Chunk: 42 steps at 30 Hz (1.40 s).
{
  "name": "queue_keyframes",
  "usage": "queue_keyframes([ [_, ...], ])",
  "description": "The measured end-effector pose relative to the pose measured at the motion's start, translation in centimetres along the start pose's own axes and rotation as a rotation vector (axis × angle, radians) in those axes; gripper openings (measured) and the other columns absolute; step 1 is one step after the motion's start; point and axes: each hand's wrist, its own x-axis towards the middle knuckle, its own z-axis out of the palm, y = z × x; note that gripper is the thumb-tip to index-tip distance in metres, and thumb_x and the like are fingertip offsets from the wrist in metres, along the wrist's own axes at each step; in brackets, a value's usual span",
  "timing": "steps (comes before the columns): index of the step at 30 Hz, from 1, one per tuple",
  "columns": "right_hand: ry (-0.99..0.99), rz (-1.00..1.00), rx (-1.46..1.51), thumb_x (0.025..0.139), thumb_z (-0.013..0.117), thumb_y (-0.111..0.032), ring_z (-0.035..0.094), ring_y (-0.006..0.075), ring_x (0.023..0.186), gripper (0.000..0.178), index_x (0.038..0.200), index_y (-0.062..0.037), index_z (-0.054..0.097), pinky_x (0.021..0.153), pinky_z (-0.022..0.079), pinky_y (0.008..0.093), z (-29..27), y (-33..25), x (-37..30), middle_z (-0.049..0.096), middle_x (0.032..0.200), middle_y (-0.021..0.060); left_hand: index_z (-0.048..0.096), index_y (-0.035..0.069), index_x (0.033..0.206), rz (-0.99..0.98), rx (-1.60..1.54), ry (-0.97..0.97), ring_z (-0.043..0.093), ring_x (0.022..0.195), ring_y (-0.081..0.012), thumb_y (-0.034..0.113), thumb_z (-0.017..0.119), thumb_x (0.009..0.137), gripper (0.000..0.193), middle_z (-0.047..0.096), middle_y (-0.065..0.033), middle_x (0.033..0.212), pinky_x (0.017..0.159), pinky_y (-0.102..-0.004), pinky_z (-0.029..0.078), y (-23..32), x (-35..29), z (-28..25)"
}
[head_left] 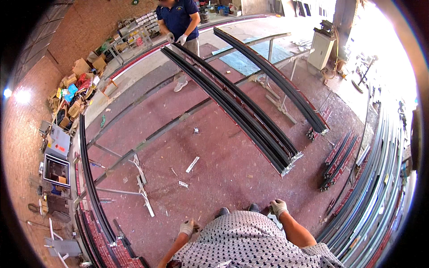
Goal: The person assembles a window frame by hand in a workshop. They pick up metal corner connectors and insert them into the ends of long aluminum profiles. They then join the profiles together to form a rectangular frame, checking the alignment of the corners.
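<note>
My left hand [187, 227], in a pale work glove with bare-looking fingertips, hangs low at my left side. Its fingers curl inward, and what they hold, if anything, is hidden. At my right side, my gloved right hand [279, 207] is closed. A white piece [275, 219] shows just below it; whether the hand grips it I cannot tell. Ahead of me, a bundle of long black profiles [232, 111] with wrapped near ends rests across metal rails, apart from both hands. Another black bundle [272, 73] lies to its right.
A co-worker [178, 22] in a dark blue shirt and gloves stands at the bundle's far end. Long profiles [371, 192] lie stacked at right, shorter red-and-black ones [339, 161] beside them. More black profiles [89, 174] stand left. Metal rails [174, 120] cross the red floor.
</note>
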Motion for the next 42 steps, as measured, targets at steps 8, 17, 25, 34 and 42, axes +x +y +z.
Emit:
queue_keyframes([
  [8, 0.003, -0.05, -0.06, 0.086, 0.056, -0.018, 0.06, 0.0161, 0.063, 0.023, 0.091, 0.0019, 0.066, 0.058, 0.049, 0.0319, 0.5, -0.2, 0.5, 0.065, 0.074, 0.007, 0.06, 0.006, 0.081, -0.012, -0.02, -0.005, 0.066, 0.064, -0.0254, 0.035, 0.052, 0.094, 0.033, 0.067, -0.0143, 0.074, 0.056, -0.0371, 0.051, 0.1, 0.4, -0.2],
  [17, -0.022, -0.101, 0.043, 0.088, 0.057, -0.02, 0.054, 0.0127, 0.057, 0.021, 0.087, -0.001, 0.063, 0.05, 0.044, 0.029, 4.3, -9.0, -3.7, 0.059, 0.071, 0.0031, 0.056, 0.006, 0.1, 0.067, -0.054, -0.103, 0.068, 0.067, -0.0297, 0.042, 0.055, 0.095, 0.037, 0.065, -0.0121, 0.079, 0.052, -0.0397, 0.051, -2.2, 3.3, -2.5],
  [25, -0.211, -0.082, 0.622, 0.084, 0.071, -0.05, 0.06, 0.019, 0.083, 0.052, 0.112, -0.008, 0.057, 0.072, 0.05, 0.036, 8.8, -15.1, -2.1, 0.063, 0.095, 0.0041, 0.05, 0.009, 0.103, -0.029, -0.181, -0.064, 0.064, 0.062, -0.0306, 0.046, 0.06, 0.091, 0.04, 0.063, -0.0135, 0.077, 0.053, -0.0429, 0.051, -2.3, 2.3, -3.5],
  [34, -0.15, 0.001, 1.266, 0.081, 0.074, -0.05, 0.055, 0.0246, 0.098, 0.055, 0.113, -0.0107, 0.055, 0.091, 0.047, 0.0433, 11.8, -18.1, 3.2, 0.057, 0.108, 0.006, 0.053, 0.005, 0.102, 0.044, 0.014, -0.015, 0.066, 0.072, -0.0317, 0.032, 0.064, 0.086, 0.033, 0.065, -0.0161, 0.083, 0.06, -0.0424, 0.053, -0.8, -1.6, -4.0],
  [42, -0.182, 0.0, 1.495, 0.08, 0.078, -0.039, 0.061, 0.0243, 0.085, 0.034, 0.088, -0.0081, 0.065, 0.083, 0.052, 0.0399, 12.4, -20.1, 3.3, 0.068, 0.087, 0.0081, 0.058, 0.0, 0.099, 0.14, 0.212, 0.023, 0.067, 0.075, -0.0308, 0.034, 0.059, 0.091, 0.035, 0.067, -0.0163, 0.085, 0.063, -0.0408, 0.055, -2.3, -4.6, -5.8],
])
